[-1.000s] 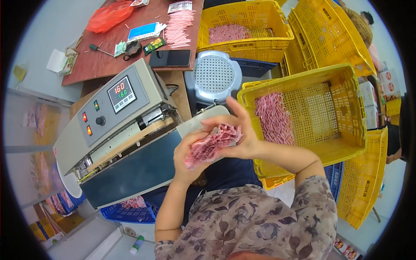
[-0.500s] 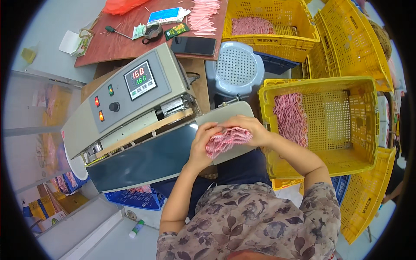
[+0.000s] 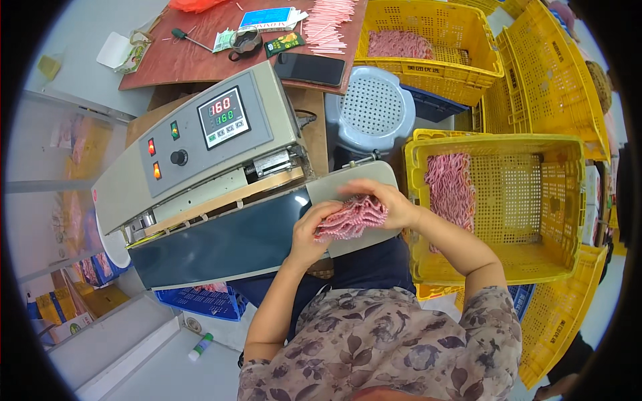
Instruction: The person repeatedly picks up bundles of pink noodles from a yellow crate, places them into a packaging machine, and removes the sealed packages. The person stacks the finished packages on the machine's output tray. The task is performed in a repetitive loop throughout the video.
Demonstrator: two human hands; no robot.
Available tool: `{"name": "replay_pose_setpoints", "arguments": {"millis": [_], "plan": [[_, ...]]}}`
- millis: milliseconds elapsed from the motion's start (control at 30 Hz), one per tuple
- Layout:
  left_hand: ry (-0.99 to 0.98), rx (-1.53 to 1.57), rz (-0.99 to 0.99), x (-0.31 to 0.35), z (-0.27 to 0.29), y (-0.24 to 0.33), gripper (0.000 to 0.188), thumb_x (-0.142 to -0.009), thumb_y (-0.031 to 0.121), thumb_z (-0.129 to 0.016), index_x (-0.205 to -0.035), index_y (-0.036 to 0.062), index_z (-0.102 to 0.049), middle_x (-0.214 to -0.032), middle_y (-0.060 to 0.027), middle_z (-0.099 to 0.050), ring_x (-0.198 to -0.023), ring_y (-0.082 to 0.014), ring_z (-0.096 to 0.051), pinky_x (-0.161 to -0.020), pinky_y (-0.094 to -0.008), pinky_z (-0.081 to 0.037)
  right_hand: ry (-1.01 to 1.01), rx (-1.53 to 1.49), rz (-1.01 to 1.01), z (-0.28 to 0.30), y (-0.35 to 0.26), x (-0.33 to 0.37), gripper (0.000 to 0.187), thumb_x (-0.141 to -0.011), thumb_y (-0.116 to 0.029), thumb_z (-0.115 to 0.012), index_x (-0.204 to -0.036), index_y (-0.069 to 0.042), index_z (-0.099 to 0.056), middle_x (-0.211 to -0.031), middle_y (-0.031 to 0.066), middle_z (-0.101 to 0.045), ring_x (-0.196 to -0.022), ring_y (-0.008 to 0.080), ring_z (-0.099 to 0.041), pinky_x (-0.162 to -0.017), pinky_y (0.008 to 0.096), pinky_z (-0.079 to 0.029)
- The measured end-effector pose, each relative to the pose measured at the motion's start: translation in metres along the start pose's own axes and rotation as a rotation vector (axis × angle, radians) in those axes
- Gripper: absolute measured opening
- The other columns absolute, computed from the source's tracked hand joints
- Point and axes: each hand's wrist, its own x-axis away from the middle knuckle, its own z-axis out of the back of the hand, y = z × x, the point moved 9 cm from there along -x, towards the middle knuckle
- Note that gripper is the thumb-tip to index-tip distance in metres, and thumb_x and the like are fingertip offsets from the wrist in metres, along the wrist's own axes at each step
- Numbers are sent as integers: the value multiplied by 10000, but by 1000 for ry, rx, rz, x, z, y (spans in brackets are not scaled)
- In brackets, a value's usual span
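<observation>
A thick bundle of thin pink-and-white pieces with wavy edges is held between my two hands, over the pale end plate of a bench machine. My left hand is closed around the bundle's left end, thumb and fingers pressing it. My right hand cups the right end, its fingers reaching across the far side of the bundle. What the hidden fingertips touch cannot be made out. Just left of my hands lies the machine's dark, glossy flat bed.
The grey machine body has a lit display and a knob. To my right, a yellow crate holds similar pink pieces; another yellow crate stands behind. A blue-grey stool and a red-brown table with a phone are beyond.
My right fingers have lifted and straightened somewhat from the bundle's far side. The bundle now looks more fanned between my hands. The whole view has shifted slightly.
</observation>
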Motion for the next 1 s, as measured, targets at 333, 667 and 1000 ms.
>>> {"name": "replay_pose_setpoints", "arguments": {"millis": [333, 667, 1000], "plan": [[30, -151, -39, 0, 8, 0, 370, -658, 10, -657, -1019, 1, -574, -1017, -124, -579, -950, -245, -560, -815, -307, -435, 26, -78, 76, 7, 1, 3, 686, -665, -76, -710, -1266, -41, -381, -1236, 118, -483, -1080, 245, -517, -895, 312, -422], [-21, -72, 40, -9, 4, 20, 375, -591, -93, -615, -949, 16, -609, -927, -120, -615, -942, -260, -575, -796, -303, -454, 3, 4, 234, 3, -20, -2, 636, -622, -108, -743, -1196, -71, -473, -1186, 113, -523, -1041, 257, -537, -874, 322, -431], [1, -107, 176, -11, 8, -10, 410, -593, -61, -663, -989, 6, -584, -978, -92, -594, -901, -206, -578, -792, -286, -447, 90, -97, 7, 8, 2, -6, 530, -624, -122, -765, -1090, -45, -522, -1054, 101, -587, -950, 187, -581, -813, 278, -456]]}}
